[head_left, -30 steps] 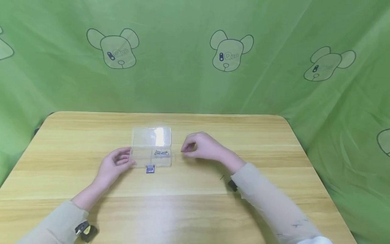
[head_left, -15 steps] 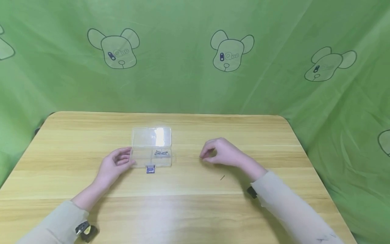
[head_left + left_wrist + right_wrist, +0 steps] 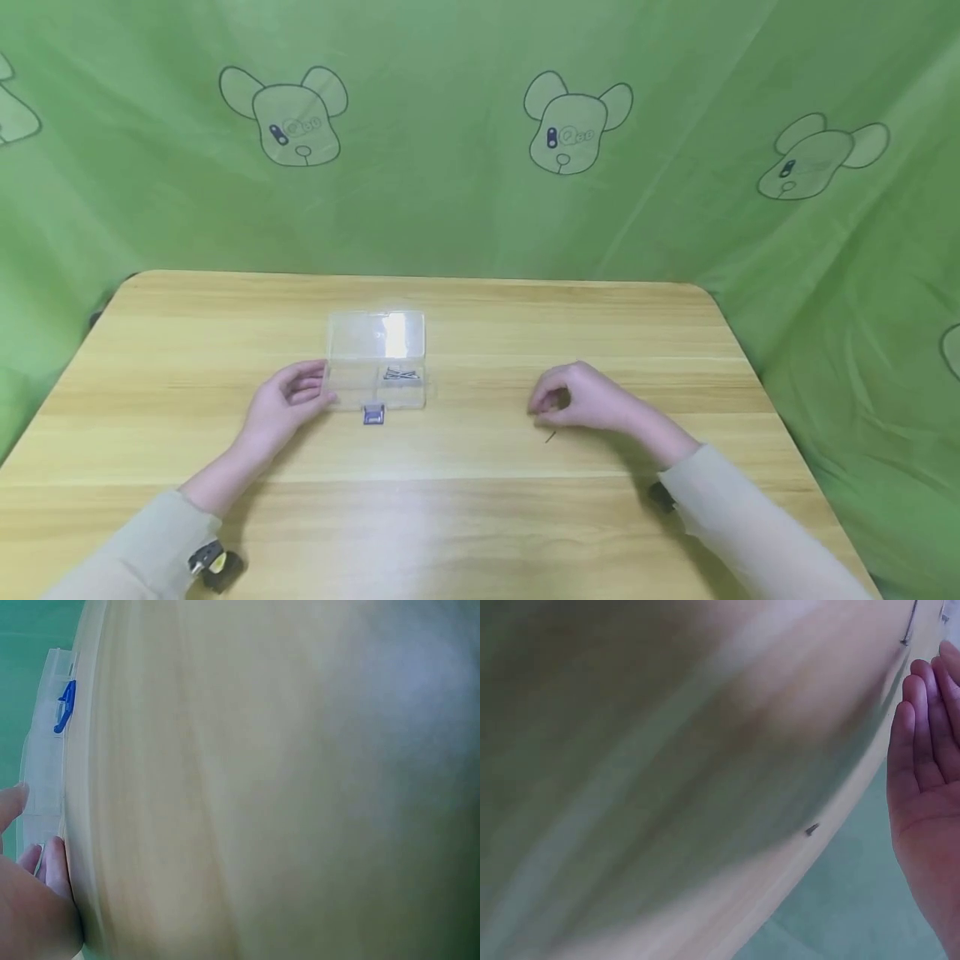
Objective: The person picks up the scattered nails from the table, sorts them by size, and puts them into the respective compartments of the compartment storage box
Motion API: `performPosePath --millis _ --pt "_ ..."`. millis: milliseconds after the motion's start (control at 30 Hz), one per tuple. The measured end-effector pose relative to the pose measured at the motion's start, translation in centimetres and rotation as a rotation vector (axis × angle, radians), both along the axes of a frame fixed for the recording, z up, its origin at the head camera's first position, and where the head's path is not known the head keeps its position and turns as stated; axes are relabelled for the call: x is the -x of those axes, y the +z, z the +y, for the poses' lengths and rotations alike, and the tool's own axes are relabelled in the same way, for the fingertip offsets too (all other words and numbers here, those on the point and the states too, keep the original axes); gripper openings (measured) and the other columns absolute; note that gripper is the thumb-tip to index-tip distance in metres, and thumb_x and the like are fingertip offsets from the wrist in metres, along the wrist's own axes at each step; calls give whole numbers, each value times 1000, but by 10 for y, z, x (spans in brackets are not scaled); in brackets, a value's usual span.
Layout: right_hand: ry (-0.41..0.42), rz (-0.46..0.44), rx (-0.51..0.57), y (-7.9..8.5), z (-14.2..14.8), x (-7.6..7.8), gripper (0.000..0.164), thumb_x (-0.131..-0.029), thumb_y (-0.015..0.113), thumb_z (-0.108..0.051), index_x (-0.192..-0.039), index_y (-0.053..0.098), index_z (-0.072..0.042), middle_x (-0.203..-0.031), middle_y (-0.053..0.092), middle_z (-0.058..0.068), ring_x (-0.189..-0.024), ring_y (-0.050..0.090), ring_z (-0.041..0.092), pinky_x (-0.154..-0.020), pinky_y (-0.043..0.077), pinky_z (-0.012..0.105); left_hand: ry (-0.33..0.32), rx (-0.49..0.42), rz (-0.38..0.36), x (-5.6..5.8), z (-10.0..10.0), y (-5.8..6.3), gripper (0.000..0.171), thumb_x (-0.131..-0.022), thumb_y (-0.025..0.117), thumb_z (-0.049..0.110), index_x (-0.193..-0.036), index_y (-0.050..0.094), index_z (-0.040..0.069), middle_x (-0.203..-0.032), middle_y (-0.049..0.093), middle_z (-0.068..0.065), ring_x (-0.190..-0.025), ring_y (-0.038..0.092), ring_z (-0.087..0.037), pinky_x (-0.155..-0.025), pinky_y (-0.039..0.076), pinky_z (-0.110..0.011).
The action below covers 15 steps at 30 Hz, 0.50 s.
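A clear plastic compartment box lies with its lid raised at the back and a blue latch in front. Several thin metal screws or nails are in its back right compartment. My left hand holds the box's left end, thumb at the front corner and fingers along the side. To the right, my right hand is low over the table, fingers bent and thumb near the index tip, nothing visible between them. One thin dark screw or nail lies just below its fingertips.
The wooden table reaches back to a green curtain with printed bear heads. A small dark piece lies near the table's far edge in the right wrist view. Each wrist carries a black camera.
My right hand has moved away from the box, rightward and toward me, to beside the loose screw or nail. The left hand keeps its hold on the box.
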State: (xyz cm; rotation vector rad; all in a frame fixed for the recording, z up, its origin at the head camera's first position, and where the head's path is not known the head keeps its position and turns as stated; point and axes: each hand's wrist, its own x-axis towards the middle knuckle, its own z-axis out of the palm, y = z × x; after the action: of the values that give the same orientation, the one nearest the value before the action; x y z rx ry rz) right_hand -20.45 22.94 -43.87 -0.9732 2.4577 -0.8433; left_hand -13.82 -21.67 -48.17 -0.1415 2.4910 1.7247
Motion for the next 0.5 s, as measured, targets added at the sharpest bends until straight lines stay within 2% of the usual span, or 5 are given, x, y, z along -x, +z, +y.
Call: performPosePath --millis 233,500 --pt "-22 -69 47 -7 16 -3 16 -86 87 -8 -100 80 -8 -95 79 3 -84 68 8 -78 65 25 1 2 3 1 -1 1 63 -98 74 7 -153 47 -6 -147 59 -31 -134 61 -45 -94 51 -1" --pt "25 -92 78 -10 24 -4 15 -84 87 -5 -97 82 -10 -93 78 2 -81 67 7 -74 63 23 3 3 -2 1 -1 1 63 -98 74 7 -153 47 -6 -146 59 -31 -134 61 -45 -94 51 -1"
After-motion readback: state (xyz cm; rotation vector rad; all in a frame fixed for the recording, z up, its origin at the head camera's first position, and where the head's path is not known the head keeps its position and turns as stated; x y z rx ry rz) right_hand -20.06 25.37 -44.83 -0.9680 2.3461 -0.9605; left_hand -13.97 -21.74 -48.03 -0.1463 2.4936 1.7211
